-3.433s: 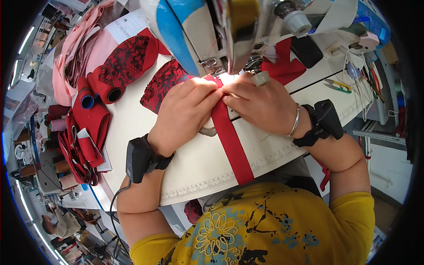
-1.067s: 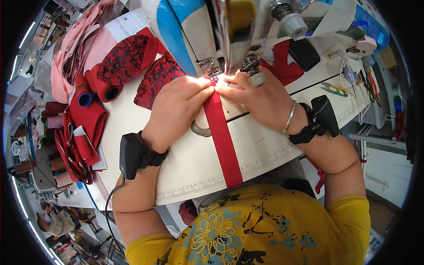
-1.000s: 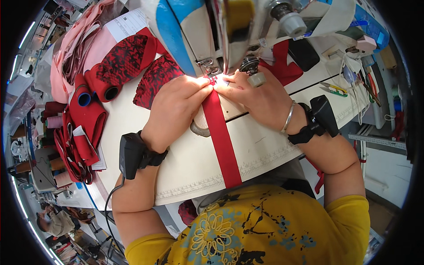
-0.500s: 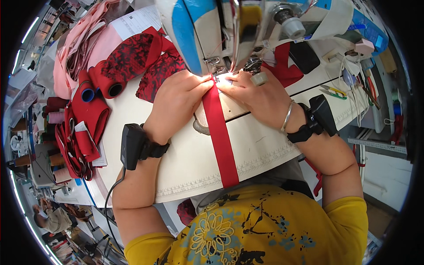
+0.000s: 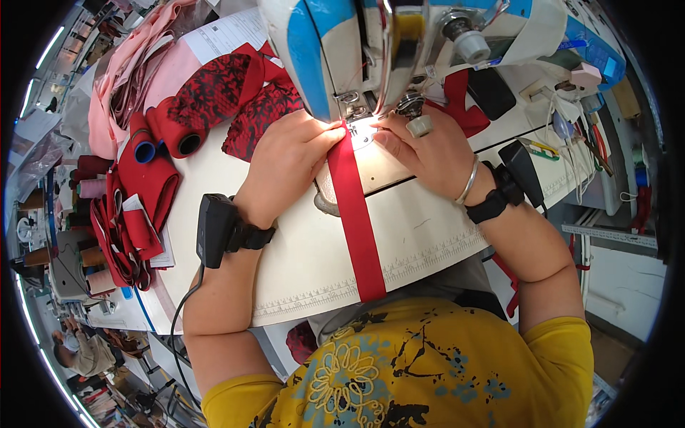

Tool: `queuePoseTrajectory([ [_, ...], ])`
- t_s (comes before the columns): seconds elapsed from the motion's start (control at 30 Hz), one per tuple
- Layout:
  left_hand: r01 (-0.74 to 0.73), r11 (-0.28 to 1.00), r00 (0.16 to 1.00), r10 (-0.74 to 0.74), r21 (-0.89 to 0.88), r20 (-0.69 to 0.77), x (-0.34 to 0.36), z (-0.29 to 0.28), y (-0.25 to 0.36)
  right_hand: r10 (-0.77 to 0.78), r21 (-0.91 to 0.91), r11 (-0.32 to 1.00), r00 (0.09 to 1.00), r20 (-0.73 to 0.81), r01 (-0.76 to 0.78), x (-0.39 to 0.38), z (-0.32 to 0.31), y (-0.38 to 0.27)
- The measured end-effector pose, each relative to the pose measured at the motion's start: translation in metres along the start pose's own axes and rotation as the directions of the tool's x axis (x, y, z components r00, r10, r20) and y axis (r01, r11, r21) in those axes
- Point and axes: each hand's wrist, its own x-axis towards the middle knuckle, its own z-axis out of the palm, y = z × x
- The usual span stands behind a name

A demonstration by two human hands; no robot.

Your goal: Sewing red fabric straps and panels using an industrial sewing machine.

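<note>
A long red fabric strip (image 5: 354, 214) runs from under the presser foot of the sewing machine (image 5: 342, 57) toward me, over the table's near edge. My left hand (image 5: 287, 153) is closed on the strip's left edge beside the foot, thumb and fingertips pinching the cloth. On the other side, my right hand (image 5: 435, 153) rests by the needle plate (image 5: 367, 133), its thumb a little apart from the forefinger and away from the strip. Parts of its other fingers are hidden behind the machine's knob. A lamp lights the needle area brightly.
Red rolls (image 5: 187, 141), black-patterned red cloth (image 5: 264, 110) and folded red strips (image 5: 118, 235) lie to the left. Pink fabric (image 5: 132, 71) is piled beyond. At right are small yellow-handled snips (image 5: 540, 150), white cords and a black phone-like object (image 5: 492, 94).
My right hand has drawn back slightly to the right from the strip, its thumb now apart from the forefinger. My left hand stays almost in place on the strip.
</note>
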Motion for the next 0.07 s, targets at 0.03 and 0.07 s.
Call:
queuePoseTrajectory([
  [0.03, 0.000, 1.000, 1.000, 0.000, -0.001, 0.003, -0.0001, -0.0003, -0.0003, 0.034, 0.035, 0.999, 0.999, 0.014, -0.034, 0.0010, -0.0018, -0.0011],
  [0.07, 0.001, 1.000, 1.000, -0.001, -0.003, 0.007, -0.0005, -0.0006, -0.0004, 0.068, 0.069, 0.995, 0.997, 0.029, -0.070, 0.0019, -0.0040, -0.0029],
])
